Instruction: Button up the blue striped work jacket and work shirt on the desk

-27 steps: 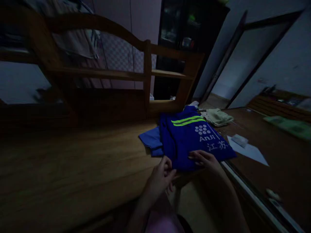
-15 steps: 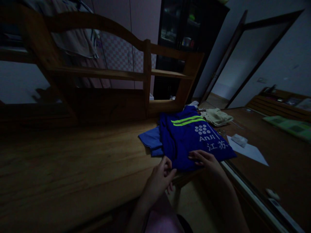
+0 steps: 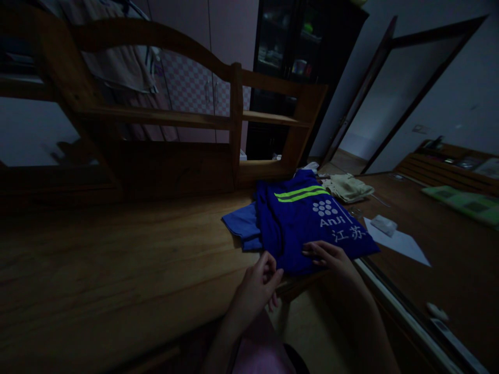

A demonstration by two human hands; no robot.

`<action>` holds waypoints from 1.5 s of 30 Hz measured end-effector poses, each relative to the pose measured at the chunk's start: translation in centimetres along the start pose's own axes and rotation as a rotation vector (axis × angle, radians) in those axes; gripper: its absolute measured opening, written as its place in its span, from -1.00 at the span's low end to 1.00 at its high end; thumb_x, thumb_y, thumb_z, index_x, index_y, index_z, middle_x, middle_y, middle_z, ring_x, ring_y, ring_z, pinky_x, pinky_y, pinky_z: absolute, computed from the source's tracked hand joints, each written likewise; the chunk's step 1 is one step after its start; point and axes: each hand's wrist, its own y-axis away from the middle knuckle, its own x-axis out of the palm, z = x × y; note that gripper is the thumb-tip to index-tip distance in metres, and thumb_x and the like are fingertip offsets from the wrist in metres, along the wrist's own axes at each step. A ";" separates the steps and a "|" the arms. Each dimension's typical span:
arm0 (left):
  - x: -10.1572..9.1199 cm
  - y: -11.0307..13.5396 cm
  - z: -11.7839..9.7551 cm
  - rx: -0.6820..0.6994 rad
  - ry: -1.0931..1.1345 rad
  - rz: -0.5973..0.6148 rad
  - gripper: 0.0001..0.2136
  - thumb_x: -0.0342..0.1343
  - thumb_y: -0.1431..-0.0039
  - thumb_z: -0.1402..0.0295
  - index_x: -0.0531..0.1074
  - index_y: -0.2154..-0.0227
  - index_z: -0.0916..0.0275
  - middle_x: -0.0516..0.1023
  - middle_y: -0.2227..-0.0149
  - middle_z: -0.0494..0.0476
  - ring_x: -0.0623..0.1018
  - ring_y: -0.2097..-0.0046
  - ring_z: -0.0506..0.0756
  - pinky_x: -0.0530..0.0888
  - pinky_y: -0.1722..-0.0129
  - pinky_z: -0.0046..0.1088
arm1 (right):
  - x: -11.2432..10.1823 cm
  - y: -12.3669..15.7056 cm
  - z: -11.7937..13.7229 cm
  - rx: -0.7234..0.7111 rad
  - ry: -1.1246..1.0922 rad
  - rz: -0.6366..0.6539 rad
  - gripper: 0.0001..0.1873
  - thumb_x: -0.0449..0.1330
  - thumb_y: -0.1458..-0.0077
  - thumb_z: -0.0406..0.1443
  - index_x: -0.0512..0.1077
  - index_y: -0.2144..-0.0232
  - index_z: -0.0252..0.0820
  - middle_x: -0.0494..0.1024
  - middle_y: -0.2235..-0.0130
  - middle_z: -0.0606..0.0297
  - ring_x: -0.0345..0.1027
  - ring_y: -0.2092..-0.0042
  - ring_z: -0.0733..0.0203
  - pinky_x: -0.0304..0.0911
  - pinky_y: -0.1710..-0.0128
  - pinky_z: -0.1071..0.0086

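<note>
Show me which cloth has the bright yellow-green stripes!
The dark blue garment by the right hand. Only it shows two stripes and pale lettering; the lighter blue cloth poking out at its left and the pale cloth beyond it show none.

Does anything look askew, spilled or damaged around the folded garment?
Slightly askew: a lighter blue cloth flap juts out from the left edge of the dark blue fabric garment with yellow-green stripes, breaking its compact outline. Whether it is part of the garment is unclear. No spill or damage shows in the dim light.
</note>
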 end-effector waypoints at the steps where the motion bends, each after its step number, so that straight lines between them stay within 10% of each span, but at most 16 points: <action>1: 0.0 0.0 0.0 -0.002 -0.002 -0.003 -0.80 -0.04 -0.27 0.16 0.15 0.30 0.18 0.35 0.58 -0.09 0.39 0.69 0.00 0.25 0.79 -0.65 | 0.0 0.0 0.0 0.001 0.001 0.000 -0.67 0.13 -0.20 -0.06 0.45 0.14 -0.16 0.47 0.06 0.14 0.35 0.01 0.08 0.30 0.21 0.47; 45: 0.1 0.1 -0.4 -0.003 -0.098 0.019 -0.71 -0.06 -0.27 0.13 0.14 0.45 0.22 0.30 0.68 -0.07 0.38 0.68 0.00 0.24 0.71 -0.65 | 0.0 0.2 0.2 -0.002 -0.007 -0.006 -0.64 0.15 -0.17 -0.04 0.46 0.14 -0.16 0.47 0.07 0.14 0.35 0.01 0.06 0.30 0.19 0.44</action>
